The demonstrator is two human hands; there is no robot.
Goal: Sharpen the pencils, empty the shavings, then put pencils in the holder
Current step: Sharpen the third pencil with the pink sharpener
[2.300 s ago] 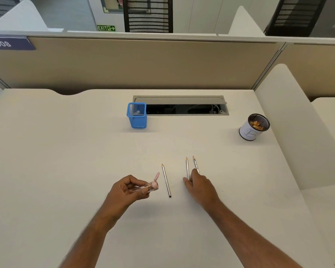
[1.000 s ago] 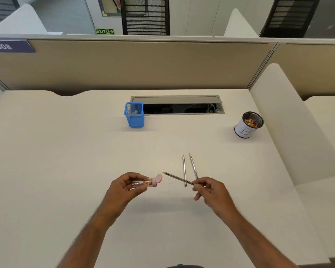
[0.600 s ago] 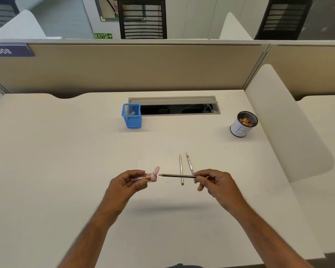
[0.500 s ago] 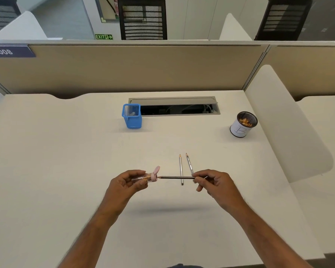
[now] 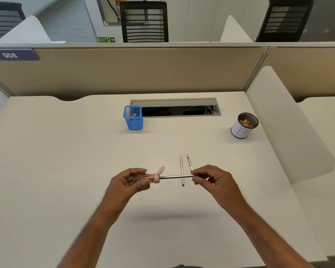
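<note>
My left hand (image 5: 127,183) grips a clear tube sharpener with a pink cap (image 5: 153,177), its lid flipped up, shavings inside. My right hand (image 5: 215,179) pinches a grey pencil (image 5: 175,177) held level above the desk, its tip pushed into the sharpener's pink end. Two more pencils lie on the desk behind it, points away from me: one (image 5: 182,168) straight, the other (image 5: 189,162) slightly slanted and partly hidden by my right fingers. A blue mesh holder (image 5: 133,118) stands at the back centre.
A white round cup marked "B" (image 5: 242,129) with shavings inside stands at the back right. An open cable tray slot (image 5: 177,110) runs behind the holder. A beige partition closes the desk's back, and a white divider (image 5: 286,122) bounds the right side.
My right hand picked one pencil off the desk, turned it level and slid its tip into the sharpener. My left hand kept its grip on the sharpener.
</note>
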